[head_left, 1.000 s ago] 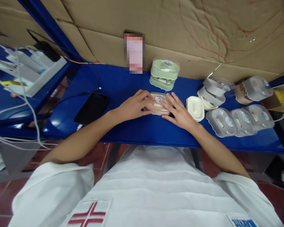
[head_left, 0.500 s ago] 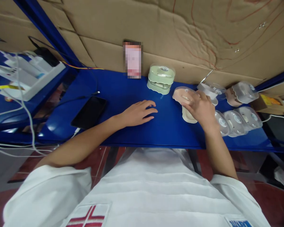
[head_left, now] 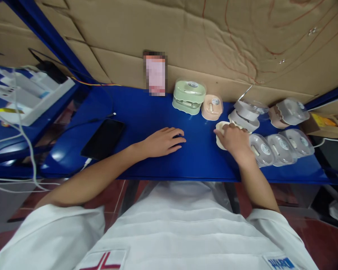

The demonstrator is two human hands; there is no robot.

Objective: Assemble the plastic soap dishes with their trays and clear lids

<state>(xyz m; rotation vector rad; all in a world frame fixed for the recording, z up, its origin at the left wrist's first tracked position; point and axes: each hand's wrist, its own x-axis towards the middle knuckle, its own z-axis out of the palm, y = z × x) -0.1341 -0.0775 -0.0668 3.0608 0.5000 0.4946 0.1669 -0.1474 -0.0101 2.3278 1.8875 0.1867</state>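
My right hand (head_left: 236, 141) is closed over a cream oval plastic box (head_left: 221, 141) on the blue table. The thumb lies across its near left part and the fingers curl over the far side, hiding much of it. My left hand (head_left: 165, 142) rests on the tabletop with fingers stretched out, holding nothing. Beyond the hands, a pink oval box (head_left: 212, 108) with a clear lid stands beside two stacked green boxes (head_left: 189, 98). White-grey boxes (head_left: 245, 119) sit just past my right hand.
Several clear-lidded boxes (head_left: 278, 149) line the right side, with a brown and grey stack (head_left: 288, 112) behind them. A cardboard box (head_left: 323, 125) stands at far right. At left lie a black phone (head_left: 103, 138) and cables. A blurred-out phone (head_left: 156, 75) leans on the cardboard wall.
My right hand has set the pink box down beside the green stack, let it go and come back onto the cream box. My left hand has stayed resting on the table.
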